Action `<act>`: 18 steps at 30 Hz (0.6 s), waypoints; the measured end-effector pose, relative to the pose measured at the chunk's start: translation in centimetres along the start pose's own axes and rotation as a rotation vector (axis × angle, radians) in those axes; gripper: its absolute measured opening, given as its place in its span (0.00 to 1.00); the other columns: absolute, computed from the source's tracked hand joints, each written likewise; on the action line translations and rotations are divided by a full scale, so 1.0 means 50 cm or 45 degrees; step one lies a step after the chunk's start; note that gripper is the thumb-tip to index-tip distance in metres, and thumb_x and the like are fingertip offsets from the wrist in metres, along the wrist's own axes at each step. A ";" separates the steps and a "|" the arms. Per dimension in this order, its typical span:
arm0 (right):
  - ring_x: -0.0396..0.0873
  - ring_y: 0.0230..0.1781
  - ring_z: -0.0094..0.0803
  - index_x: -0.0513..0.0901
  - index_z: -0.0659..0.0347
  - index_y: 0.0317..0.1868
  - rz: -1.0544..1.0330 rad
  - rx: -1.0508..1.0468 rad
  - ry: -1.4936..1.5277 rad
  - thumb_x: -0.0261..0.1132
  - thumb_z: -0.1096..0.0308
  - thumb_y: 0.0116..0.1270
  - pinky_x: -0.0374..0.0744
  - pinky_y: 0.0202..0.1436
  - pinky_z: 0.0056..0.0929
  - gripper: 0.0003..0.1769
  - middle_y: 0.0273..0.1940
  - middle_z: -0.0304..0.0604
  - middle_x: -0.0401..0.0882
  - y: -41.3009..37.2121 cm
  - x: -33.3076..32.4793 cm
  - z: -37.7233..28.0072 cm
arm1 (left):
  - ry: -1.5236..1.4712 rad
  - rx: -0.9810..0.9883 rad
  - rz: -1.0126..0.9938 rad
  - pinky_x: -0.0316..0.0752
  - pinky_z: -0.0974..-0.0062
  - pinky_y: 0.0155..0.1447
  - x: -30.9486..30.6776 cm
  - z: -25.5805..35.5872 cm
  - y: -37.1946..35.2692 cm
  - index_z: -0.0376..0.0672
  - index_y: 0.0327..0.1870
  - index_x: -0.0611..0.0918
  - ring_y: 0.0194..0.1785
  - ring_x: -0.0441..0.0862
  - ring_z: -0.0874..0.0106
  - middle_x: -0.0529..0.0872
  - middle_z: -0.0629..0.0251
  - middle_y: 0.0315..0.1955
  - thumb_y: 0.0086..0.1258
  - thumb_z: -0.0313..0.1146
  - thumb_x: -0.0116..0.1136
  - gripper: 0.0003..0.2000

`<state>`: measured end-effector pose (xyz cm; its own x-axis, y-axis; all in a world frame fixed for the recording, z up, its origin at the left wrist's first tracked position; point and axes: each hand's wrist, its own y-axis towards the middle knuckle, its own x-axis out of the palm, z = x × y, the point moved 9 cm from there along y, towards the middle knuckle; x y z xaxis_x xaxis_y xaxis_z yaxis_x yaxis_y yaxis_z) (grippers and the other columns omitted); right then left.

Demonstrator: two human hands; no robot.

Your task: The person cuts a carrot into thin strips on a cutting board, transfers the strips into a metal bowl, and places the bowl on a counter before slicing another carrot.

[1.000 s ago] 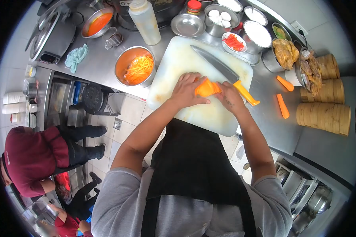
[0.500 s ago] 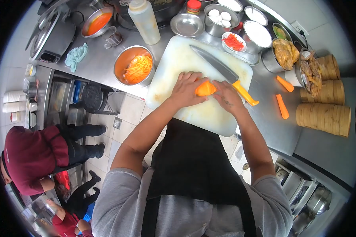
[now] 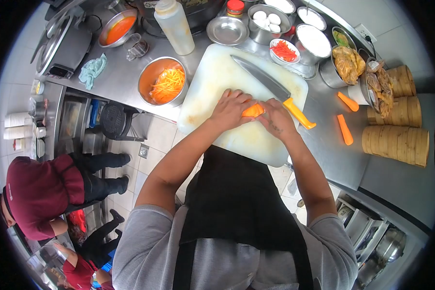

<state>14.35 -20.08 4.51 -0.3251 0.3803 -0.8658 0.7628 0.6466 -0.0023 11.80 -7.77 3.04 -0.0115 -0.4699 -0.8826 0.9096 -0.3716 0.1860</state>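
Orange carrot slices [image 3: 253, 111] lie on the white cutting board [image 3: 212, 72], partly hidden by my fingers. My left hand [image 3: 231, 111] curls over them from the left, while my right hand [image 3: 276, 119] closes on their right end. A large knife [image 3: 263, 77] with a yellow handle rests on the board just beyond my right hand, its blade pointing to the far left. Left of the board stands a metal bowl [image 3: 143, 87] with shredded carrot [image 3: 169, 84] in it. Two peeled carrot pieces [image 3: 344, 129] lie on the counter to the right.
Behind the board are a squeeze bottle [image 3: 175, 29], a metal plate [image 3: 227, 31], a pot of eggs [image 3: 265, 35] and a bowl of red strips [image 3: 284, 51]. Bamboo steamers [image 3: 395, 146] stack at right. Two people in maroon shirts [image 3: 38, 193] work at lower left.
My hands have drawn slightly closer around the carrot slices, and less orange shows between them. The knife and bowls stay in place.
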 end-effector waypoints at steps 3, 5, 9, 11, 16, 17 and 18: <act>0.77 0.54 0.46 0.81 0.62 0.57 -0.063 0.014 -0.044 0.72 0.68 0.61 0.78 0.56 0.42 0.23 0.49 0.48 0.76 0.000 0.009 0.001 | 0.007 0.020 -0.003 0.59 0.55 0.72 0.000 0.002 -0.003 0.53 0.64 0.82 0.66 0.72 0.67 0.80 0.71 0.62 0.60 0.54 0.70 0.30; 0.77 0.54 0.47 0.81 0.62 0.57 -0.040 0.013 -0.043 0.73 0.68 0.61 0.78 0.56 0.42 0.23 0.48 0.48 0.76 -0.003 0.015 0.003 | 0.097 0.008 0.016 0.58 0.51 0.76 -0.013 0.008 -0.006 0.54 0.65 0.81 0.68 0.71 0.65 0.79 0.72 0.63 0.62 0.54 0.69 0.30; 0.77 0.54 0.46 0.82 0.63 0.56 -0.006 0.037 -0.019 0.72 0.68 0.61 0.78 0.57 0.41 0.22 0.47 0.48 0.77 -0.007 0.021 0.005 | 0.106 0.033 0.029 0.57 0.49 0.77 -0.001 -0.001 -0.011 0.57 0.66 0.80 0.69 0.70 0.63 0.79 0.72 0.64 0.63 0.55 0.67 0.29; 0.77 0.53 0.46 0.82 0.63 0.56 0.001 0.074 -0.009 0.72 0.68 0.61 0.78 0.57 0.41 0.22 0.47 0.48 0.77 -0.008 0.018 -0.005 | 0.080 0.053 0.059 0.59 0.50 0.76 0.002 -0.001 -0.013 0.59 0.67 0.80 0.68 0.71 0.62 0.79 0.72 0.64 0.64 0.54 0.67 0.29; 0.77 0.53 0.46 0.82 0.65 0.57 0.081 0.049 -0.027 0.72 0.68 0.62 0.78 0.57 0.40 0.23 0.48 0.48 0.78 -0.013 0.016 -0.003 | 0.094 0.095 0.122 0.63 0.53 0.73 -0.001 0.007 -0.013 0.57 0.65 0.81 0.66 0.72 0.63 0.80 0.72 0.61 0.64 0.53 0.67 0.27; 0.77 0.54 0.46 0.82 0.65 0.57 0.063 0.053 -0.008 0.72 0.67 0.62 0.78 0.57 0.41 0.23 0.48 0.49 0.78 -0.013 0.017 -0.003 | 0.087 0.108 0.141 0.64 0.55 0.72 -0.006 0.011 -0.012 0.56 0.64 0.82 0.65 0.72 0.64 0.80 0.72 0.60 0.64 0.52 0.67 0.27; 0.77 0.54 0.47 0.82 0.65 0.57 0.046 0.057 0.011 0.73 0.67 0.61 0.77 0.58 0.42 0.24 0.48 0.50 0.78 -0.013 0.016 -0.002 | 0.088 0.113 0.143 0.64 0.55 0.72 -0.007 0.013 -0.012 0.56 0.64 0.82 0.65 0.72 0.64 0.80 0.72 0.60 0.64 0.52 0.67 0.27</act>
<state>13.56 -20.13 3.87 -0.3015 0.4088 -0.8614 0.7984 0.6020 0.0063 10.99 -7.92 3.51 0.1195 -0.4572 -0.8813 0.8634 -0.3904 0.3197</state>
